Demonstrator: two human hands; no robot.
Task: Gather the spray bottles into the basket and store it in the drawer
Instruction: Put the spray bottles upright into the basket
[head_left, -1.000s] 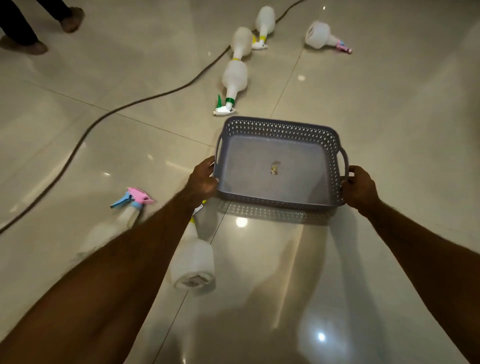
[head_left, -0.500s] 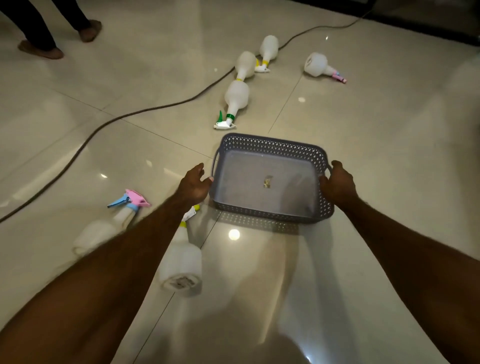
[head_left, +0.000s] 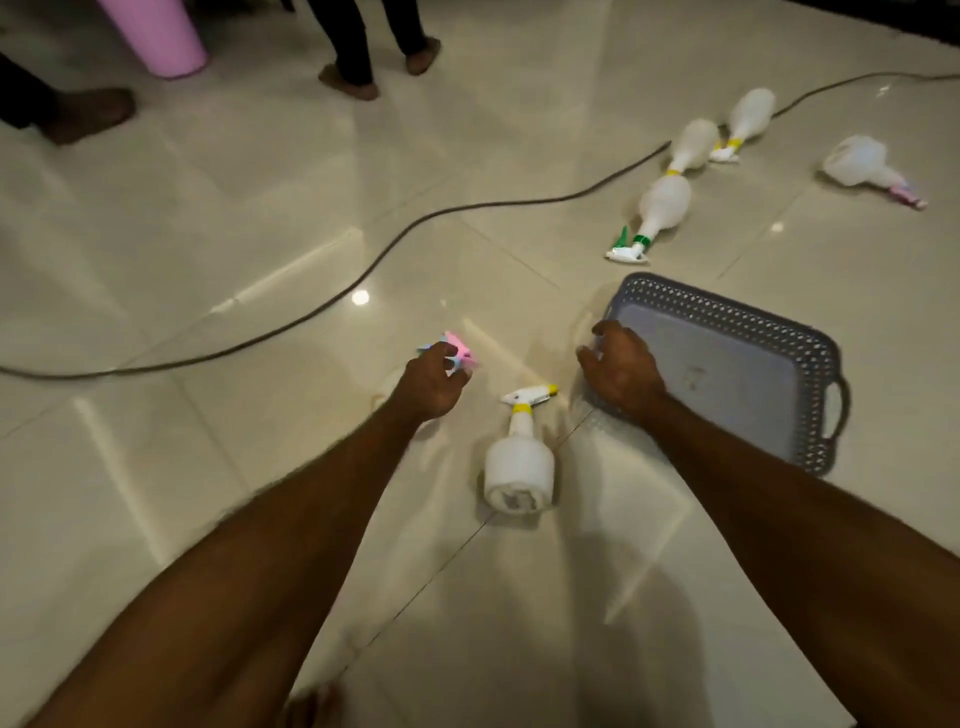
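**Hands Down Among the Bottles on the Tiled Floor**

Nearest the camera, two bare forearms reached out over the glossy floor (head_left: 519, 597). Between them a white spray bottle with a yellow collar (head_left: 519, 462) lay on its side, base toward the camera and nozzle pointing away, untouched by either hand.

The left hand (head_left: 431, 384) was down at the pink-and-blue trigger (head_left: 457, 349) of another bottle, whose pale body was mostly hidden under the wrist. The fingers curled around the trigger, but motion blur made it impossible to tell whether the grip had closed on it. The right hand (head_left: 621, 371) rested at the near left corner of the grey basket (head_left: 737, 322), fingers loosely spread; whether it gripped the rim could not be told. The basket sat on the floor with no bottle in it, just right of the yellow-collared bottle.

Beyond the basket, a bottle with a green trigger (head_left: 662, 205) lay just past its far rim. Two more yellow-collared bottles (head_left: 693, 145) (head_left: 748, 119) lay in line behind it, and a bottle with a pink nozzle (head_left: 860, 166) lay well apart to the right. A dark cable (head_left: 363, 280) curved across the tiles. Farthest off stood bare feet (head_left: 348, 85) and a pink bin (head_left: 163, 39).
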